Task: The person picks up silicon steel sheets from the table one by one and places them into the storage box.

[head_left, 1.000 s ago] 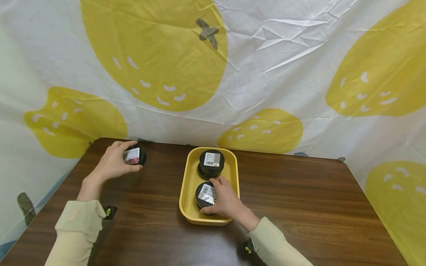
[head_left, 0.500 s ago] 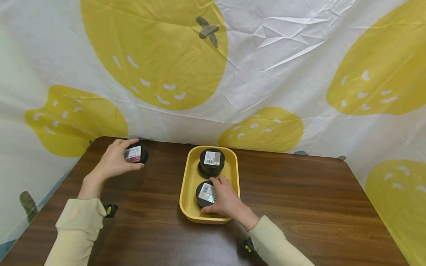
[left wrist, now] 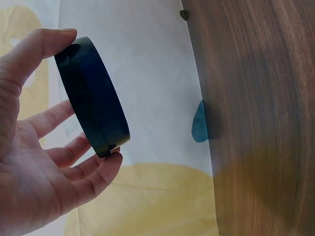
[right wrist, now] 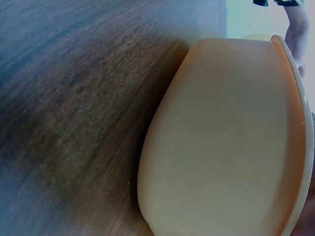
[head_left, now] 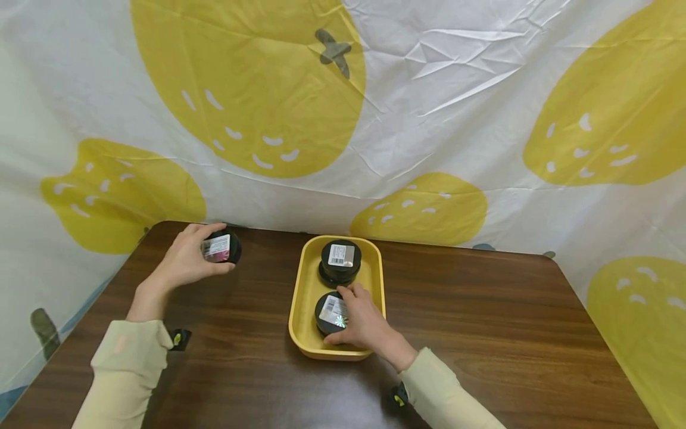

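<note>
In the head view my left hand (head_left: 184,256) holds a flat round black thing (head_left: 231,245), shaped like a tape roll, with a white barcode label and a shiny sticker. The left wrist view has this black disc (left wrist: 93,98) edge-on between thumb and fingertips, raised off the table. A yellow tray (head_left: 301,298) contains similar black discs. My right hand (head_left: 361,319) reaches over its right rim and grips the near disc (head_left: 328,314) between thumb and fingers. Farther back in the tray, another labelled disc (head_left: 340,257) sits on top of one more.
A brown wooden table (head_left: 482,322) lies under everything. Behind it hangs a white cloth (head_left: 429,119) printed with yellow fruit, reaching down to the table's back edge. The tray's outer wall (right wrist: 221,137) fills much of the right wrist view.
My left hand has drifted slightly to the right with its black disc. The right hand keeps its grip on the near disc in the tray, without visible movement.
</note>
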